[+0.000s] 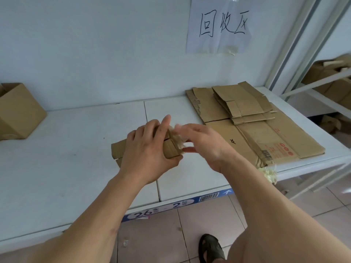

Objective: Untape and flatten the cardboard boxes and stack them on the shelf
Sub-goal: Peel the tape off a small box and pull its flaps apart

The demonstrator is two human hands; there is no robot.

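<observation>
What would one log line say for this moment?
left hand holds small box | right hand pulls tape, blurred | flattened stack on shelf | upright box waits left

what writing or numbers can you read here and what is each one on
"回收区": handwritten on the paper sign taped to the wall.
"26" and "2": on the blue label strip along the shelf's front edge; its small characters and barcode are unreadable.
"2L": red print on the large flattened box; its other red print and barcode label are too small.
</observation>
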